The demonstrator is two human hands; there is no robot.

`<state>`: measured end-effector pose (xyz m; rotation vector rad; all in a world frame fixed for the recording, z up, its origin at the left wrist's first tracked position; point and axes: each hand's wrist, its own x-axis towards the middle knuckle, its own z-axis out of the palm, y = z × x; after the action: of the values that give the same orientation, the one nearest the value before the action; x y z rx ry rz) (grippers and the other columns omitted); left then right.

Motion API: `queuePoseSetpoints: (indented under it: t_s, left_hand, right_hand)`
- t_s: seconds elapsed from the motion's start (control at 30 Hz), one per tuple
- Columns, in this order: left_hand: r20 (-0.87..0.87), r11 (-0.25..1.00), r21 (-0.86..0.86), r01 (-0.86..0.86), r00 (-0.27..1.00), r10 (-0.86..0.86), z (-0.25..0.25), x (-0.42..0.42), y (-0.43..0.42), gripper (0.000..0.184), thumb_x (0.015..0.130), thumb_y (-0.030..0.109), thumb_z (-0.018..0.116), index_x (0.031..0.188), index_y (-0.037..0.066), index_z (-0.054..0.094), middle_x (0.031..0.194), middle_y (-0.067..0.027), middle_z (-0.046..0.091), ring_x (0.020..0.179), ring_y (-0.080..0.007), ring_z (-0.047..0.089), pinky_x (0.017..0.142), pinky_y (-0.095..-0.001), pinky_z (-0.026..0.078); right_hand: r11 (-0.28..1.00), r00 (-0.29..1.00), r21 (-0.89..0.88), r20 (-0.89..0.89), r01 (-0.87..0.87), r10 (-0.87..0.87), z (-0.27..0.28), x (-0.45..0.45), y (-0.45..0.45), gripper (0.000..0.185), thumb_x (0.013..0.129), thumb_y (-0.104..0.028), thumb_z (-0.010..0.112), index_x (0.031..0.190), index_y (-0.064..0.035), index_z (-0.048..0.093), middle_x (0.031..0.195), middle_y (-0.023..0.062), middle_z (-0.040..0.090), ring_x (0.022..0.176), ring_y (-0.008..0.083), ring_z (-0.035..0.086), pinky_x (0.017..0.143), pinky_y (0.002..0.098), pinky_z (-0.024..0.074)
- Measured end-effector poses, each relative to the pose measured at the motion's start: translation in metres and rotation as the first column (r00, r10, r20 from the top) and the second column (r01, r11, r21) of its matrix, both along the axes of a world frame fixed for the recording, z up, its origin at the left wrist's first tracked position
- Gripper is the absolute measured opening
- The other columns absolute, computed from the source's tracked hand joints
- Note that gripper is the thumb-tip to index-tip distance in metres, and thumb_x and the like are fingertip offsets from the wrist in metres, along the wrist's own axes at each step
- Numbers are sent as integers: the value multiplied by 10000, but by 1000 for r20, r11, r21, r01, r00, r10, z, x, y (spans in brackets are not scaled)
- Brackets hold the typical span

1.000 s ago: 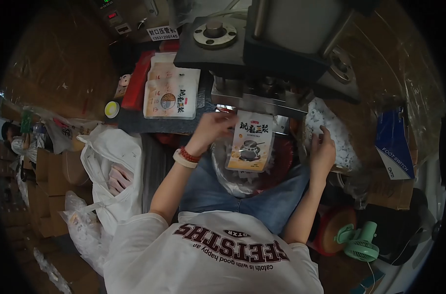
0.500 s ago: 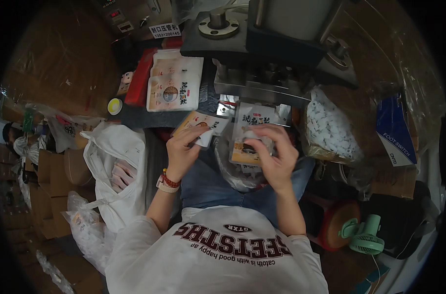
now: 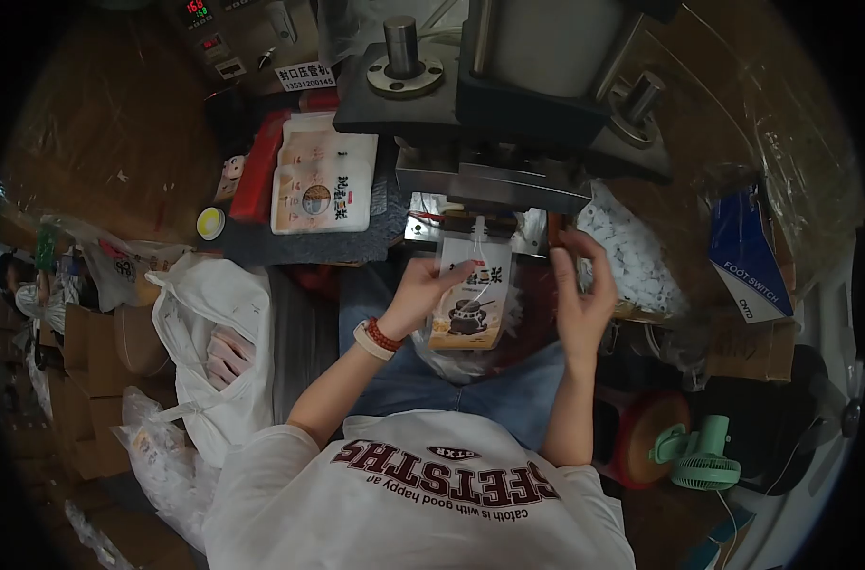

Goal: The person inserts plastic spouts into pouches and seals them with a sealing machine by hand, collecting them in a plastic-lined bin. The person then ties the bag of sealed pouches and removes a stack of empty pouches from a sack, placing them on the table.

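Observation:
A printed pouch point(image 3: 469, 309) with a small spout at its top hangs at the lower front edge of the press point(image 3: 494, 178). My left hand point(image 3: 427, 295) grips the pouch near its upper left edge, thumb across its face. To the right, my right hand point(image 3: 584, 285) is raised at the press's right front corner, its fingertips at a small brown-orange part point(image 3: 554, 229); whether they hold it is hard to tell. Below the pouch, a clear plastic bag point(image 3: 451, 365) lies between the legs.
Stacked printed pouches point(image 3: 324, 180) lie on the dark table point(image 3: 290, 249) beside a red box point(image 3: 258, 166). A bag of white pieces point(image 3: 627, 252) stands right of the press. Farther right are a blue box point(image 3: 750, 252) and a green fan point(image 3: 706, 465). A white sack point(image 3: 225, 332) sits left.
The pouch in my left hand has moved right to the press front. My right hand has left the other pouch and moved right and up. The upper shafts of the press stand taller.

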<state>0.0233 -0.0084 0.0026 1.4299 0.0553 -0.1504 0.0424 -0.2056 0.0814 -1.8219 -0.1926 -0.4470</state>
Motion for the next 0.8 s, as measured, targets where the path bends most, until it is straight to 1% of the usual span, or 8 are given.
queuePoseSetpoints:
  t_s: [0.2, 0.3, 0.4, 0.47, 0.5, 0.57, 0.6, 0.8]
  left_hand:
    - [-257, 922, -382, -66, 966, -37, 8, 39, 1, 263, 875, 145, 645, 1034, -64, 627, 973, -113, 679, 798, -156, 675, 697, -261, 549]
    - [-227, 918, -393, -47, 973, -48, -1, 40, -1, 279, 871, 162, 649, 1023, -72, 633, 967, -124, 678, 816, -164, 680, 703, -262, 561]
    - [-282, 995, -91, 28, 958, -53, -24, 48, 11, 289, 870, 208, 665, 1012, -43, 653, 936, -78, 678, 795, -126, 656, 676, -253, 533]
    - [-88, 988, 153, 25, 996, -11, -3, 44, 32, 345, 836, 329, 698, 778, -10, 683, 574, -52, 607, 569, -106, 625, 518, -247, 460]
    - [142, 946, 285, -154, 983, 117, -11, 45, 49, 417, 837, 437, 665, 984, 47, 685, 812, -95, 681, 795, -195, 665, 723, -327, 495]
    - [637, 219, 715, -664, 748, 189, 5, 30, 84, 583, 832, 515, 619, 1232, 92, 576, 1196, -127, 601, 1158, -282, 537, 993, -434, 365]
    - [522, -63, 852, -519, 838, 157, 15, 15, 96, 695, 828, 566, 576, 1359, 138, 445, 1415, -101, 416, 1346, -312, 320, 1104, -479, 197]
    - [492, 135, 870, -474, 846, -204, -24, -47, 128, 474, 776, 151, 665, 1239, 207, 583, 1258, -37, 583, 1135, -248, 567, 952, -381, 447]
  right_hand:
    - [689, 965, -677, 156, 259, -209, -51, 50, -58, 183, 841, -112, 632, 984, 1, 646, 963, 172, 640, 877, 355, 606, 757, 407, 472]
    - [731, 983, -670, -11, 130, -185, -62, 56, -60, 162, 828, -100, 616, 957, -5, 643, 923, 187, 617, 896, 382, 580, 750, 439, 461]
    - [663, 992, -746, -32, 59, -124, -58, 56, -63, 178, 816, -61, 581, 967, 10, 645, 959, 198, 596, 896, 395, 576, 752, 429, 470]
    - [648, 995, -762, -74, -12, -70, -57, 60, -68, 193, 797, -37, 569, 965, 23, 642, 988, 202, 591, 895, 397, 575, 758, 429, 468]
    - [609, 996, -792, -81, -36, -45, -57, 61, -71, 201, 791, -25, 562, 968, 29, 640, 1000, 207, 586, 895, 399, 574, 762, 430, 465]
    - [634, 998, -771, -30, -56, 51, -52, 59, -74, 240, 791, -15, 569, 1021, 36, 614, 976, 205, 582, 857, 370, 581, 750, 405, 466]
    - [637, 998, -769, -18, -55, 64, -53, 61, -70, 240, 791, -15, 569, 1021, 36, 614, 976, 205, 582, 857, 370, 581, 750, 405, 466]
    - [874, 975, -432, 78, 221, -208, -47, 45, -55, 195, 827, 9, 614, 1015, 25, 566, 953, 106, 560, 788, 221, 564, 712, 303, 464]
